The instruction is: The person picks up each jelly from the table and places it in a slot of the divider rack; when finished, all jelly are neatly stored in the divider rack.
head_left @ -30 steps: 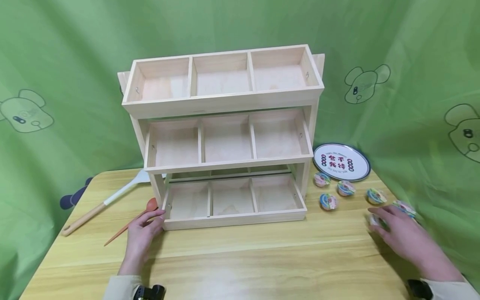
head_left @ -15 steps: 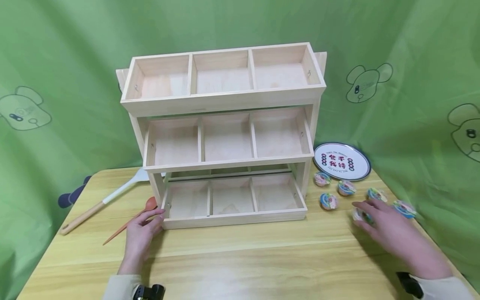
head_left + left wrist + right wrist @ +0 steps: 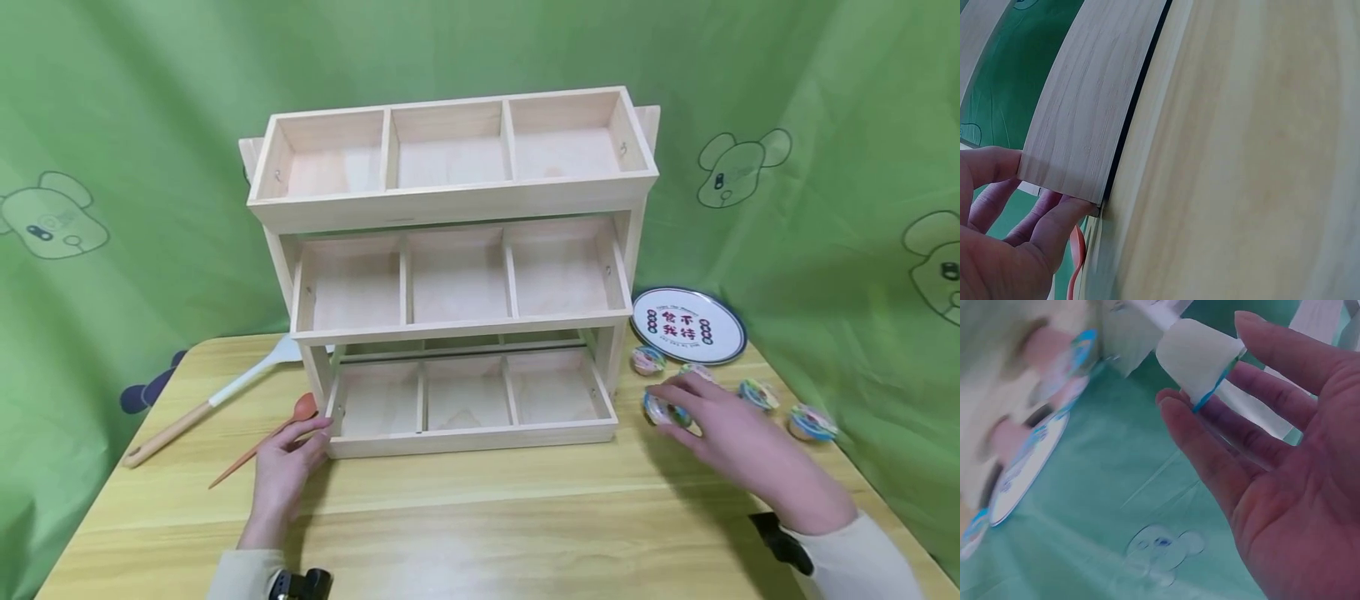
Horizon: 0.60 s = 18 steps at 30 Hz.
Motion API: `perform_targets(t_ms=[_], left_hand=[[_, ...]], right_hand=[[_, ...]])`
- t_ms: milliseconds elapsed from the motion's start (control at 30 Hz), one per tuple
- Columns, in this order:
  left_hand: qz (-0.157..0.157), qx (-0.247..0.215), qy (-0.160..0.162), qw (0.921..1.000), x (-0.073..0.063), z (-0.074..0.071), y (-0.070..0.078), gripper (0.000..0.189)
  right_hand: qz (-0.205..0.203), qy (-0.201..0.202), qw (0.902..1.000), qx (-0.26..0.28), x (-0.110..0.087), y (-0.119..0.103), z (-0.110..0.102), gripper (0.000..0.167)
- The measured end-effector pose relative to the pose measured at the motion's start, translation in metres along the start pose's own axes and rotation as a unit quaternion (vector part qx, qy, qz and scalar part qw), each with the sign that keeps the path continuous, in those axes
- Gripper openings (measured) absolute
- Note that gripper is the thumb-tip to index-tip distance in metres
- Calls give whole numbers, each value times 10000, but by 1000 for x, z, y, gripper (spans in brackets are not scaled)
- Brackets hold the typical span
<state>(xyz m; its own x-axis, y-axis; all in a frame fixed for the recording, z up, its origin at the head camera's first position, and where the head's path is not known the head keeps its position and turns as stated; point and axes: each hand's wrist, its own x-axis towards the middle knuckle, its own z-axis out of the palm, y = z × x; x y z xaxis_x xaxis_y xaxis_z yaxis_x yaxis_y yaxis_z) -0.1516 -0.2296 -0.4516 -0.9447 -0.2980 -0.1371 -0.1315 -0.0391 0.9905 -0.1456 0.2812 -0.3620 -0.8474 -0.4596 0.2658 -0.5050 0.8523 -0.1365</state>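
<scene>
A three-tier wooden rack [image 3: 450,190] stands at the middle, each tray split into three compartments. My left hand [image 3: 288,467] grips the left front corner of its bottom tray [image 3: 480,440]; in the left wrist view the thumb is at the top of the tray's front board [image 3: 1085,106] and fingertips are at its lower corner. Between thumb and fingertips, my right hand [image 3: 738,442] pinches a small jelly cup [image 3: 1194,359], white-bodied with a blue-edged lid. In the head view this hand is right of the bottom tray, overlapping the group of jelly cups.
More jelly cups [image 3: 812,422] stand on the wooden table [image 3: 480,525] at the right. Behind them lies an oval plate [image 3: 690,325] with red lettering. Left of the rack are a red spoon [image 3: 303,407] and a white spatula [image 3: 247,379] with a wooden handle. A green curtain [image 3: 450,50] hangs behind.
My right hand has moved left with the jelly cup, from the table's right side toward the rack. The left hand has stayed at the bottom tray's corner.
</scene>
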Motion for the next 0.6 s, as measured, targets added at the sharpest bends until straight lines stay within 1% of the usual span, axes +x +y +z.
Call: perform_targets(t_ms=[133,233,433,600], left_hand=[[-26,51,13,10000,0,1,-1,32],[-34,85,61,9999,0,2,-2,31],[45,142,196,9997,0,2,-2,29],[37,116,192,9997,0,2,0,31]], right_hand=[[-286,20,9996,30,14,-11,-1,41],[-426,25,9991,57,22,-17,1,41],[-690,54,9973,227,39,-32,10,42],[-902,-1,9950,438,54,-45,18,43]])
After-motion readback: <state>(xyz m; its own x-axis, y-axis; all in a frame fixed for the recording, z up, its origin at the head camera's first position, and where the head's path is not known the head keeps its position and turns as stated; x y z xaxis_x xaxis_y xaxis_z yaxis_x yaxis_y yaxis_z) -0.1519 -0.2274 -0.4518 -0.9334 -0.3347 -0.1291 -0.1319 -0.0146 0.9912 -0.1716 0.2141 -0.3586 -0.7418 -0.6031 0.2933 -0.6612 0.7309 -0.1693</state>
